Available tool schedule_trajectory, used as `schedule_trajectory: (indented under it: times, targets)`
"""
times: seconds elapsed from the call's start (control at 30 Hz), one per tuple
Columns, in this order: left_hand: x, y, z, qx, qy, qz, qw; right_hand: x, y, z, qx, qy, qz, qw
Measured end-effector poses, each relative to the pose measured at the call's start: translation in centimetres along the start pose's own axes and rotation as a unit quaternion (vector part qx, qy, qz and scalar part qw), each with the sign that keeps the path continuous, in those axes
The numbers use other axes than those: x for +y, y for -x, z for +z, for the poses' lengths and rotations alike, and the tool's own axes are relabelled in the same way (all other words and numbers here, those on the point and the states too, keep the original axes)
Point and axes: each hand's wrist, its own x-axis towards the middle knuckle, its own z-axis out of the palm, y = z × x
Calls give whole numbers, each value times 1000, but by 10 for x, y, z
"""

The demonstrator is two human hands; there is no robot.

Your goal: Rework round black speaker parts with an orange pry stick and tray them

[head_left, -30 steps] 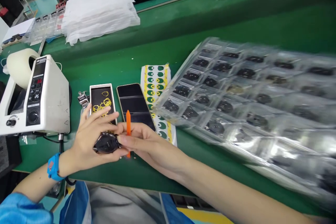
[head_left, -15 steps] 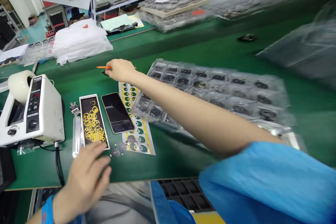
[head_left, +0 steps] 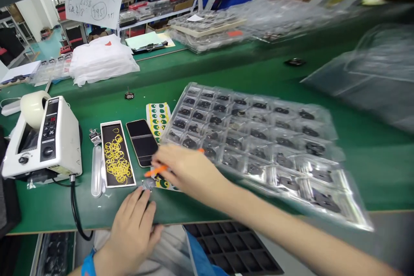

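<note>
My right hand [head_left: 184, 168] is closed on an orange stick-like tool [head_left: 157, 170], over the lower part of a sticker sheet [head_left: 158, 118] with green and yellow shapes. Palm down at the table's front edge, my left hand [head_left: 134, 220] has its fingers stretched out; the fingertips touch small clear pieces [head_left: 148, 183] on the green table. A phone [head_left: 142, 142] lies just beyond my right hand. Left of the phone is a white-rimmed box [head_left: 118, 155] of yellow rings. A large clear tray [head_left: 258, 133] with dark parts in its pockets lies partly behind my right hand and forearm.
A white tape dispenser [head_left: 43, 138] stands at the left, its black cable [head_left: 74, 211] hanging over the front edge. A small dark part [head_left: 129, 95] lies behind the phone. White packets [head_left: 101, 58], a clipboard [head_left: 148, 43] and stacked clear trays [head_left: 207, 26] sit at the back.
My right hand has come back from the far side with the orange tool, uncovering the small dark part there. My left hand has moved right, from the ring box to the clear pieces.
</note>
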Motion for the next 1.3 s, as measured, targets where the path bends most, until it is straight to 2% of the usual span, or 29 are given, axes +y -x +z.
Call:
schedule_trajectory:
  times: [0.07,0.13,0.33,0.47,0.67,0.8,0.9,1.03,1.3]
  targets:
    - [1,2,3,-29,-27,2,999,-4,32,12,11,6,-7,1000]
    - [1,6,7,-57,-50,7,997,-6,51,23,29,32,-2,999]
    - [-2,25,25,-97,-108,-7,989,-12,60,41,48,117,-21,992]
    - [-6,35,31,-79,-112,7,991,-14,72,45,56,127,-43,989]
    - [-9,44,14,7,-88,28,996,-17,100,49,81,107,-69,989]
    - [-10,50,0,23,-50,35,998,-22,108,52,104,87,-82,987]
    - [-12,52,-7,39,-48,6,998,-28,107,55,119,78,-77,987]
    - [-13,54,-15,17,-55,-28,998,-35,100,61,121,67,-74,988]
    - [-17,58,-25,-23,-24,-47,998,-50,95,68,64,26,-72,995]
